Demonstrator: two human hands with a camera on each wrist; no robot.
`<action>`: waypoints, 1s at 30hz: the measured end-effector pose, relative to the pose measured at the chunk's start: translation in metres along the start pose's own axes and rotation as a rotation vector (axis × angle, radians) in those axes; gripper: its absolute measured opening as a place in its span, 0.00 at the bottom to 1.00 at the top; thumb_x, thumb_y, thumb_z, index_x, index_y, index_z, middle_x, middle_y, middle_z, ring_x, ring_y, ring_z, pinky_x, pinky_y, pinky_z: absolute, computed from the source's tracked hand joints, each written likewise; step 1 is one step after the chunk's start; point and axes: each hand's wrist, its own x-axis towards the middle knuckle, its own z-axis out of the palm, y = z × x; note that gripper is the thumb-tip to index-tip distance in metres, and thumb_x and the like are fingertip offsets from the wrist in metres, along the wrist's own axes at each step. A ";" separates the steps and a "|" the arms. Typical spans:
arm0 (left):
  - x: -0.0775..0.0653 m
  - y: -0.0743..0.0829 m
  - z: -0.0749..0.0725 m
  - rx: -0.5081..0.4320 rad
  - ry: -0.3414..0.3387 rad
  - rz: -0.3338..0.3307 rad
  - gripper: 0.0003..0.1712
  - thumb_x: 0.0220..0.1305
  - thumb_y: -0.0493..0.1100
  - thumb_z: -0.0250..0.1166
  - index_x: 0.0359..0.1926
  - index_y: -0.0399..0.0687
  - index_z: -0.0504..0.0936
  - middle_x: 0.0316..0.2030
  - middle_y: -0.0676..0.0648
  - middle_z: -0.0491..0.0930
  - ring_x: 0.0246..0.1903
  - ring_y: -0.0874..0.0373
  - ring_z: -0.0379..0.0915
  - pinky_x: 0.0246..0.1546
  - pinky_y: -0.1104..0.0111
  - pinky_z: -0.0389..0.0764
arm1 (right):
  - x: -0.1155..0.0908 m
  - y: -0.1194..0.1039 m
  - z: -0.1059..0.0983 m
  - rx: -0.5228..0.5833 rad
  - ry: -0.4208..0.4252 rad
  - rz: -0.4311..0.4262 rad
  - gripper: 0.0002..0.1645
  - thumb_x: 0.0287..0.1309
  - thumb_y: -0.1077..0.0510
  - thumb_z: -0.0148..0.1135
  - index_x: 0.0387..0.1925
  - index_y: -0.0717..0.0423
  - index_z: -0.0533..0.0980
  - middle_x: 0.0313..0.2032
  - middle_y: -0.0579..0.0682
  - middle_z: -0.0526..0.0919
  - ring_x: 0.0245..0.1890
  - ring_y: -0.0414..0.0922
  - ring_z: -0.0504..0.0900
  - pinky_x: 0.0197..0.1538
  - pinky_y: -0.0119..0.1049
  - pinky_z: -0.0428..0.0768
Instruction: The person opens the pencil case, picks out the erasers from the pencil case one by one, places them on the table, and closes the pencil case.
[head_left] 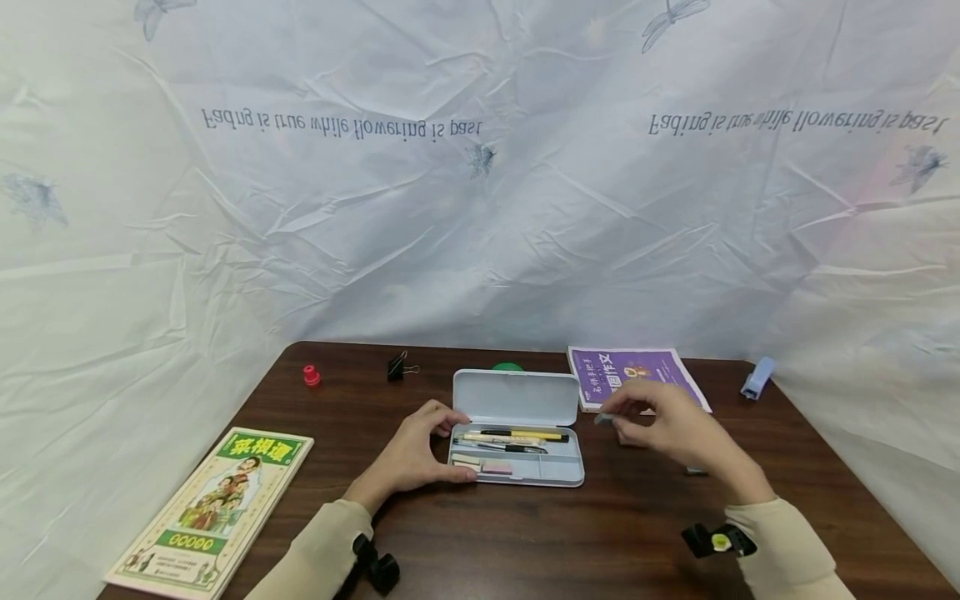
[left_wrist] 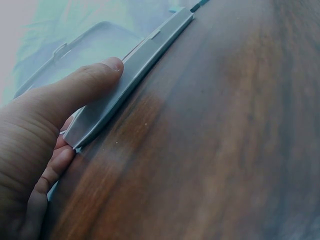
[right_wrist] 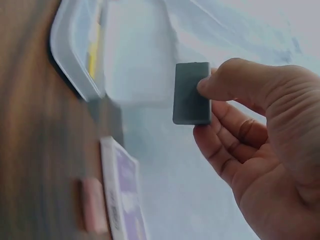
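Note:
A pale grey-blue pencil case (head_left: 562, 471) lies on the table with its lid (head_left: 516, 398) raised. Several pens (head_left: 525, 435) fill its long compartment, and a pink eraser (head_left: 497, 467) sits in the front one beside a whitish block (head_left: 467, 462). My left hand (head_left: 408, 450) grips the case's left end, its thumb (left_wrist: 97, 75) against the front wall. Right of the case, above the table, my right hand (head_left: 667, 421) pinches a dark grey rectangular eraser (right_wrist: 189, 95) between thumb and fingers.
A purple book (head_left: 622, 371) lies behind my right hand, with a pink block (right_wrist: 92, 205) near it. A dark piece (head_left: 696, 472) is under my right wrist. Around are a blue stapler (head_left: 759, 377), binder clip (head_left: 397, 367), red object (head_left: 311, 375) and green-yellow book (head_left: 217, 508).

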 end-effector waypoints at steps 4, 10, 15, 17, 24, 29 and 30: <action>-0.001 -0.001 -0.001 0.001 0.001 0.001 0.44 0.52 0.66 0.89 0.66 0.57 0.86 0.58 0.54 0.80 0.54 0.57 0.78 0.61 0.59 0.85 | -0.007 0.006 -0.014 -0.104 0.030 0.056 0.16 0.64 0.68 0.79 0.44 0.43 0.89 0.39 0.38 0.88 0.39 0.36 0.84 0.43 0.38 0.89; -0.001 -0.002 0.000 0.010 0.003 -0.008 0.44 0.51 0.67 0.89 0.65 0.58 0.86 0.57 0.55 0.79 0.54 0.59 0.79 0.60 0.60 0.85 | -0.015 0.025 -0.011 -0.137 -0.020 0.068 0.15 0.62 0.70 0.80 0.40 0.47 0.89 0.38 0.43 0.88 0.36 0.34 0.81 0.39 0.36 0.85; -0.001 -0.002 0.001 0.024 0.012 -0.008 0.45 0.49 0.68 0.90 0.65 0.61 0.86 0.56 0.57 0.79 0.53 0.62 0.78 0.59 0.62 0.85 | -0.019 0.037 -0.005 -0.099 -0.139 0.130 0.13 0.61 0.70 0.79 0.38 0.48 0.88 0.36 0.42 0.87 0.36 0.36 0.80 0.37 0.33 0.81; -0.001 -0.002 0.002 0.022 0.016 -0.004 0.45 0.49 0.68 0.90 0.65 0.60 0.86 0.56 0.58 0.79 0.53 0.62 0.78 0.59 0.62 0.85 | -0.020 0.040 -0.002 -0.089 -0.185 0.158 0.13 0.61 0.70 0.78 0.38 0.48 0.87 0.36 0.42 0.87 0.36 0.36 0.80 0.38 0.33 0.81; 0.000 -0.003 0.002 -0.007 0.012 -0.005 0.44 0.49 0.67 0.90 0.64 0.60 0.87 0.57 0.58 0.79 0.54 0.62 0.78 0.60 0.63 0.85 | -0.023 0.046 0.000 -0.046 -0.253 0.172 0.15 0.60 0.71 0.78 0.35 0.48 0.84 0.35 0.42 0.85 0.35 0.37 0.80 0.37 0.34 0.81; 0.000 -0.002 0.002 -0.005 0.015 0.007 0.44 0.49 0.66 0.90 0.64 0.59 0.87 0.57 0.57 0.79 0.53 0.61 0.78 0.60 0.62 0.85 | -0.022 0.047 0.000 0.009 -0.332 0.159 0.16 0.58 0.71 0.79 0.34 0.49 0.82 0.34 0.42 0.84 0.34 0.37 0.80 0.36 0.34 0.81; -0.001 -0.002 0.002 -0.005 0.015 0.007 0.44 0.49 0.66 0.90 0.64 0.59 0.87 0.57 0.57 0.79 0.54 0.61 0.78 0.60 0.62 0.85 | -0.022 0.047 0.000 0.014 -0.344 0.162 0.16 0.57 0.72 0.79 0.34 0.50 0.82 0.34 0.42 0.83 0.33 0.37 0.79 0.36 0.34 0.81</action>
